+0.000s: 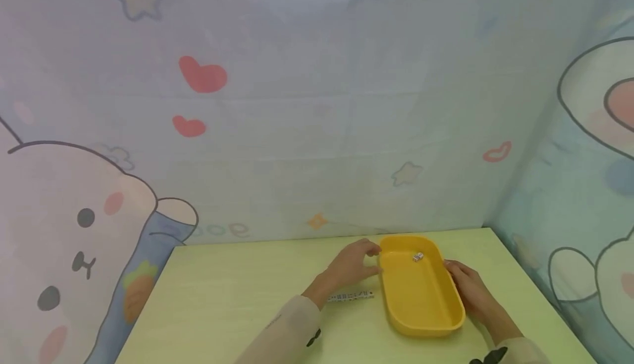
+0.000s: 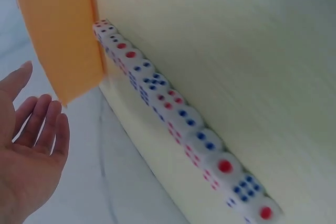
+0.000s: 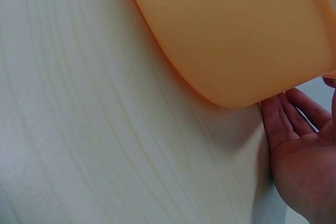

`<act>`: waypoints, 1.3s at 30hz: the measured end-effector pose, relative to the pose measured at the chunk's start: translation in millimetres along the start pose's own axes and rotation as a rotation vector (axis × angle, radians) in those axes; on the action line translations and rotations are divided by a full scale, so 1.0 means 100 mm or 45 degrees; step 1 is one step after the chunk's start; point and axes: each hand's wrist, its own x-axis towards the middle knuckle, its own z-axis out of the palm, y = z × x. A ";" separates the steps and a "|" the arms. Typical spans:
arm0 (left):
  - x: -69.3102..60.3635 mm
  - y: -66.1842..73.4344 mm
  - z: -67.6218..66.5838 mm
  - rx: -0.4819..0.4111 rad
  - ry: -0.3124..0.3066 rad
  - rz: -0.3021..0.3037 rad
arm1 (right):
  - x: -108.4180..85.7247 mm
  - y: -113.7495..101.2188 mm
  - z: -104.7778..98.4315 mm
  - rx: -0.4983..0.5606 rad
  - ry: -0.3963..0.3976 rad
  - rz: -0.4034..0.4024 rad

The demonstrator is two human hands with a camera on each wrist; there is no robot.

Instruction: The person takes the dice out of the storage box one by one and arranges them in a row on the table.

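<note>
A yellow tray [image 1: 421, 303] lies at the right of the table, with a few small white dice [image 1: 418, 256] near its far end. At its right side my right hand [image 1: 473, 292] grips the wall, fingers against the outside and thumb by the rim; the right wrist view partly cuts this hand off. My left hand [image 1: 349, 265] is beside the tray's left rim, its fingers loosely bent and holding nothing. A straight row of white dice [image 2: 178, 114] with red and blue dots stands on the table below the left hand; the left forearm hides part of it in the head view.
The pale yellow-green table [image 1: 223, 292] ends at a printed cloth backdrop [image 1: 307, 105] behind, and more printed cloth [image 1: 589, 199] hangs along the right. The dice row runs close to the tray's left side.
</note>
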 end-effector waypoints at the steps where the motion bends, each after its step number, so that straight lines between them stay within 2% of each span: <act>1: 0.04 0.02 0.02 0.001 0.009 -0.002 | 0.00 0.00 0.00 -0.004 -0.004 -0.006; 6: 0.24 0.10 0.11 -0.009 0.046 -0.019 | -0.01 0.01 0.00 0.004 -0.008 -0.026; 9: 0.37 0.13 0.20 0.016 0.063 -0.001 | -0.01 0.02 0.00 0.004 -0.003 -0.032; 14: 0.57 0.20 0.35 0.216 0.057 0.046 | -0.01 0.03 -0.01 0.024 0.011 -0.022; 19: 0.72 0.31 0.41 0.298 0.035 0.069 | -0.01 0.02 0.00 0.020 0.007 -0.030; 22: 0.79 0.37 0.44 0.276 0.026 0.061 | -0.01 0.01 0.00 -0.003 0.006 -0.028; 28: 0.93 0.46 0.54 0.139 0.020 -0.029 | -0.01 -0.01 -0.01 -0.053 0.002 -0.014; 32: 1.00 0.52 0.63 0.089 0.026 -0.081 | -0.01 -0.01 -0.02 -0.058 0.023 -0.010; 39: 1.00 0.54 0.74 0.013 0.009 -0.208 | 0.01 0.01 -0.02 -0.061 0.020 -0.006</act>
